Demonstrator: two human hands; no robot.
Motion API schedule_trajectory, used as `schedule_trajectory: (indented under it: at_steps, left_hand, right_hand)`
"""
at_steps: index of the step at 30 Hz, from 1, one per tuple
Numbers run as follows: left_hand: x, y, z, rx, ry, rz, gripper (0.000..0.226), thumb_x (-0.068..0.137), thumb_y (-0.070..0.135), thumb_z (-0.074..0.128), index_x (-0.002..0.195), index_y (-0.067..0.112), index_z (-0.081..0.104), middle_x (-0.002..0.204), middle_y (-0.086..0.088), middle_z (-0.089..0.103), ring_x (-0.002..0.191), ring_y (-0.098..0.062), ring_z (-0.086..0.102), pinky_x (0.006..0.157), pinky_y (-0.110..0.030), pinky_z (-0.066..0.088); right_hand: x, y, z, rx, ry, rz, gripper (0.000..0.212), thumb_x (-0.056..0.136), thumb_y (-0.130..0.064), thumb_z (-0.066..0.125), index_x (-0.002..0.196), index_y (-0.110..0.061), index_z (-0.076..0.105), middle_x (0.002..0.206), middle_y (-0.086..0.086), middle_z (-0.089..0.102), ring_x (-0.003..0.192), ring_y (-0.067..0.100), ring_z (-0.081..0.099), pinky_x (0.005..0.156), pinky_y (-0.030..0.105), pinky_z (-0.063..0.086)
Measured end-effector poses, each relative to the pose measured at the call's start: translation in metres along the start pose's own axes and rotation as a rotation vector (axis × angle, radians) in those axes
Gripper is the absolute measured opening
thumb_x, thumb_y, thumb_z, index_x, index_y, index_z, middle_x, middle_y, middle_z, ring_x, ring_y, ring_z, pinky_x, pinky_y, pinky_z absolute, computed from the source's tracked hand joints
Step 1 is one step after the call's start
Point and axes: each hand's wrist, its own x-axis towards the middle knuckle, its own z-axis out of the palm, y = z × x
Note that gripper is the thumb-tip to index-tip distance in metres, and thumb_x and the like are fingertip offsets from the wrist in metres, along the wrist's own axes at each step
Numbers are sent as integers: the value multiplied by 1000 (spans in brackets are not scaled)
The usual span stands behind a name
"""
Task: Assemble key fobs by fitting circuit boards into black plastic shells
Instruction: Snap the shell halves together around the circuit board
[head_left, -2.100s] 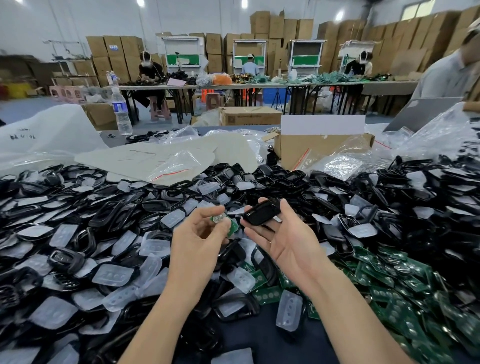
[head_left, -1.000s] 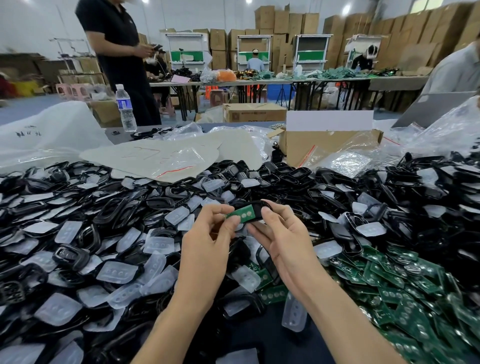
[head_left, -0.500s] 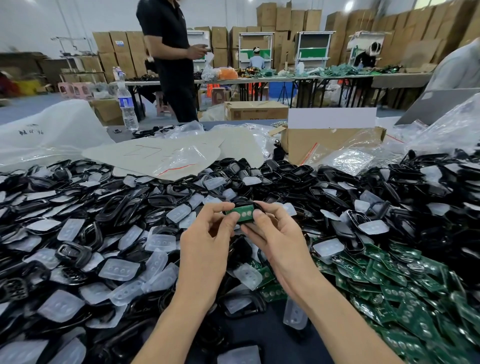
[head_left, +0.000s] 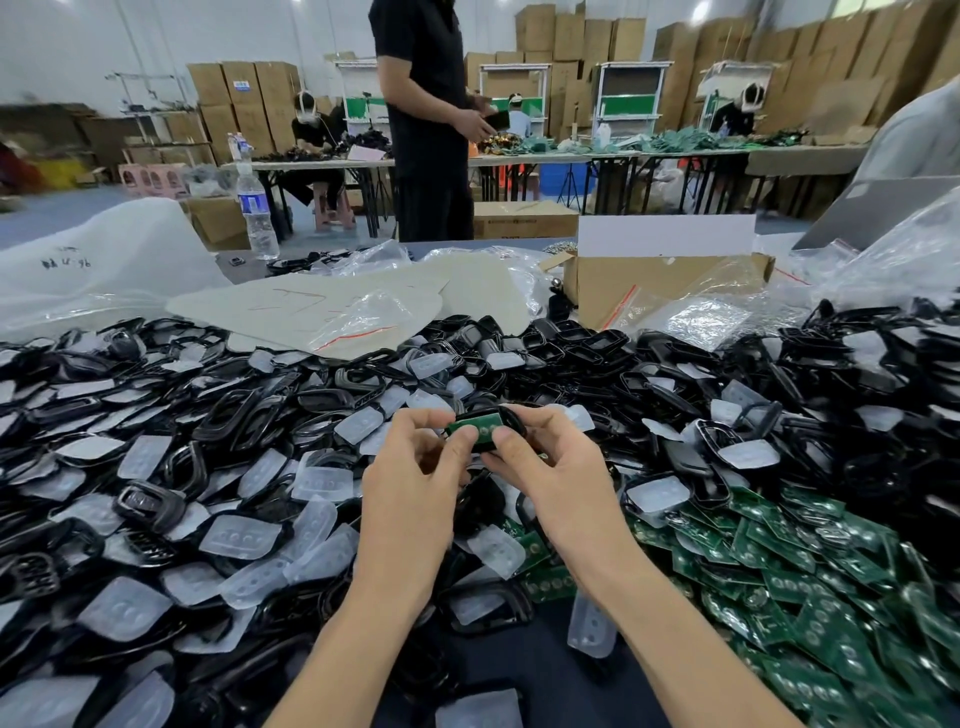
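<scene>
A green circuit board lies in a black plastic shell that both hands hold above the pile, at the centre of the view. My left hand pinches the board's left end between thumb and fingers. My right hand grips the shell from the right, its thumb pressing on the board. Much of the shell is hidden by my fingers.
Loose black shells and clear button pads cover the table. Green boards are heaped at the right. Behind are plastic bags, a cardboard box and a water bottle. A person in black stands beyond the table.
The board, held apart from the shell two seconds ago, now lies in it with both thumbs on it. The person in black has walked right behind the table.
</scene>
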Motion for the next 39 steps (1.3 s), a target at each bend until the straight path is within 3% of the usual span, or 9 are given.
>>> schedule_trajectory:
  at_steps: [3,7,12,17,24,30,33,36,39]
  left_hand:
    - [0,1,0,-25,-8,-12,15,94,33,67,101,37,53,77,-4,67,68,-18,66,70,-37,56]
    - [0,3,1,-39,-46,-16,14,94,32,66,102,35,55,75,-5,65,60,-12,64,64,-36,54]
    - [0,6,-1,-42,-11,15,12,95,30,66,92,39,59,79,-5,64,69,-29,62,61,-47,54]
    - [2,6,-2,-145,-12,-75,9,94,33,67,102,33,63,84,3,65,67,-11,63,52,-23,52]
    - [2,7,-1,-88,-49,-11,5,95,28,67,91,25,68,77,5,70,65,-10,63,62,-24,53]
    - [2,5,-1,-20,-83,43,7,96,26,65,92,31,67,79,11,71,66,-6,64,64,-20,53]
    - [3,5,-7,36,-115,48,12,96,24,66,92,35,68,80,14,71,70,-4,66,67,-18,52]
    - [1,11,-15,85,-213,5,10,95,23,67,98,32,70,82,12,73,72,0,66,71,-19,51]
    - [-4,19,-34,268,-201,53,8,96,35,64,104,37,64,89,12,67,78,2,61,67,-10,44]
  right_hand:
    - [-1,-1,0,1,-1,-9,12,97,-9,65,108,-15,65,100,-5,76,96,18,75,78,19,58]
    - [-1,-2,-1,19,8,-5,13,97,-10,66,109,-16,66,103,-4,76,98,20,75,80,20,58]
    - [-1,-1,-1,28,7,-15,14,96,-13,68,109,-19,67,105,-5,75,100,21,74,82,21,58]
    - [0,-1,-1,103,10,10,21,96,-13,68,117,-11,66,111,5,75,102,23,74,85,25,59]
    - [3,0,1,184,34,88,22,91,-12,73,112,-16,69,99,7,77,95,27,76,79,25,60]
    - [4,-5,-6,27,-48,41,19,94,-10,70,98,-28,76,94,3,76,90,24,76,77,25,60]
    - [2,-12,-11,-209,-131,-35,15,94,-12,71,102,-25,69,97,1,76,88,21,75,77,26,60]
    - [-3,-17,-14,-475,-164,-79,19,91,-21,75,95,-34,61,93,1,74,83,18,72,76,28,58]
    - [-5,-17,-14,-539,-120,-25,17,95,-22,70,98,-31,56,99,-1,73,85,25,72,78,39,57]
